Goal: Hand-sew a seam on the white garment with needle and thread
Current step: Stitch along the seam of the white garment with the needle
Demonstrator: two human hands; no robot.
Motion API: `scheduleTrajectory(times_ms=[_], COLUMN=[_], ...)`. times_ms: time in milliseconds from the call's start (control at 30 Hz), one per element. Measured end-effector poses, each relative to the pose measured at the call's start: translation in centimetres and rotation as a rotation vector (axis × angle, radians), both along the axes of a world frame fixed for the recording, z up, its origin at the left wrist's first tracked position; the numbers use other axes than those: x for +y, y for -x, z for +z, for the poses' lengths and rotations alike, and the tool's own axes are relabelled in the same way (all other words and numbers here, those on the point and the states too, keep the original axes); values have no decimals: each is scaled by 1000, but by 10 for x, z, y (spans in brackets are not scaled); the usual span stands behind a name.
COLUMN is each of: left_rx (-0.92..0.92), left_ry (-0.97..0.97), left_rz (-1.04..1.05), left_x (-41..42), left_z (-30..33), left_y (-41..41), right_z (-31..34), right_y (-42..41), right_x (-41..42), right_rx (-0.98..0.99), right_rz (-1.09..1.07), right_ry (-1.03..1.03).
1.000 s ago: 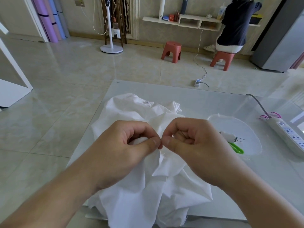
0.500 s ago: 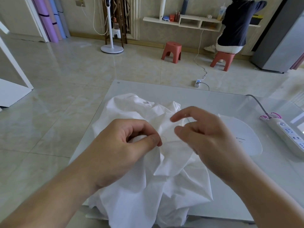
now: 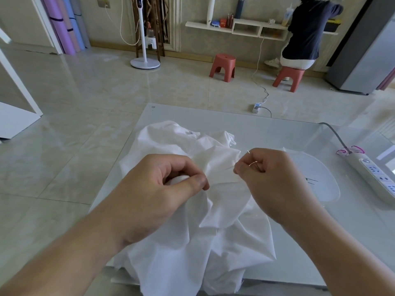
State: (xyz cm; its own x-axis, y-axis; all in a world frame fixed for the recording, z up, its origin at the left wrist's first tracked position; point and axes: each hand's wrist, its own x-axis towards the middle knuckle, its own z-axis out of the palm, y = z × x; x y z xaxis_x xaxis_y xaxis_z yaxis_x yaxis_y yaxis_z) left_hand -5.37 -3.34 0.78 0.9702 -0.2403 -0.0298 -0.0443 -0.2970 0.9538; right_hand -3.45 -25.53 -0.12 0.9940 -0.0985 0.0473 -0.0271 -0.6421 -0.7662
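The white garment (image 3: 192, 242) lies crumpled on the glass table (image 3: 267, 129) in front of me. My left hand (image 3: 158, 189) pinches a fold of the fabric between thumb and curled fingers. To its right, my right hand (image 3: 269, 178) has its fingers curled around a thin needle (image 3: 249, 152), whose tip pokes out above the knuckles. A faint thread (image 3: 229, 167) runs from that hand to the cloth. The two hands are a short gap apart.
A white round dish (image 3: 320, 184) sits right of the garment, partly behind my right hand. A power strip (image 3: 376, 176) with a grey cable lies at the table's right edge. A seated person (image 3: 307, 33) and red stools (image 3: 223, 66) are far across the tiled floor.
My right hand drew away from the left, moving right and closing around the needle. The left hand kept its pinch on the fabric. The green item in the dish is now hidden.
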Motion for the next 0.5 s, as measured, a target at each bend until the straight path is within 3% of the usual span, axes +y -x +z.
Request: scheduleTrajectory(times_ms=[167, 233, 333, 500], left_rx=[-8, -8, -28, -26], left_ry=[-12, -6, -18, -17], left_rz=[-13, -20, -19, -7], left_x=[1, 0, 1, 3], left_z=[1, 0, -1, -1], left_y=[0, 0, -2, -2], right_z=[17, 14, 10, 1], right_y=[15, 18, 16, 1], right_x=[12, 17, 19, 6], right_rx=[52, 63, 26, -8], right_rz=[306, 368, 318, 46], right_ry=[-269, -239, -171, -21])
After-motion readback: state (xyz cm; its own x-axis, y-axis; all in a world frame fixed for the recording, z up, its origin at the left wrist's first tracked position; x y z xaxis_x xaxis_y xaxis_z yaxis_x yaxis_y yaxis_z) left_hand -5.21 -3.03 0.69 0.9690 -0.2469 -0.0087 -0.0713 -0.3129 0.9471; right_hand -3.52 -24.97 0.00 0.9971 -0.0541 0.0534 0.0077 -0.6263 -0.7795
